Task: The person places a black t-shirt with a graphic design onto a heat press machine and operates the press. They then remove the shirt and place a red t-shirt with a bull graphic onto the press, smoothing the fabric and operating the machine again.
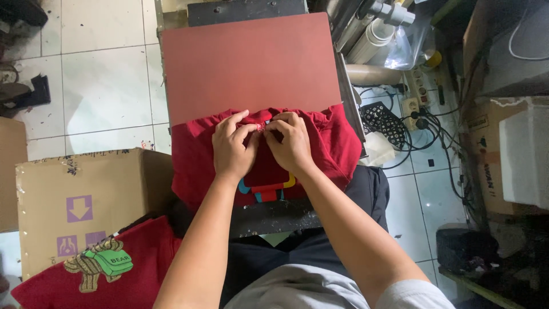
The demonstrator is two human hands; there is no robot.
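Heat press platen point(246, 63), flat reddish-brown pad, fills top centre. Red T-shirt point(337, 143) draped over its near edge, body hanging down toward the person, a multicoloured print partly visible below the wrists. Cardboard box point(86, 206) left of the press; second red shirt point(143, 257) with a bear print lies against it, lower left. Tangle of black cables point(423, 131) on the tiled floor to the right.

Left hand point(231, 149) and right hand point(291, 143) side by side, fingertips touching, both pinched closed on the shirt's collar point(264, 125). Collar sits right at the fingertips, on the platen's near edge; rest of the shirt spreads under and either side of both palms.
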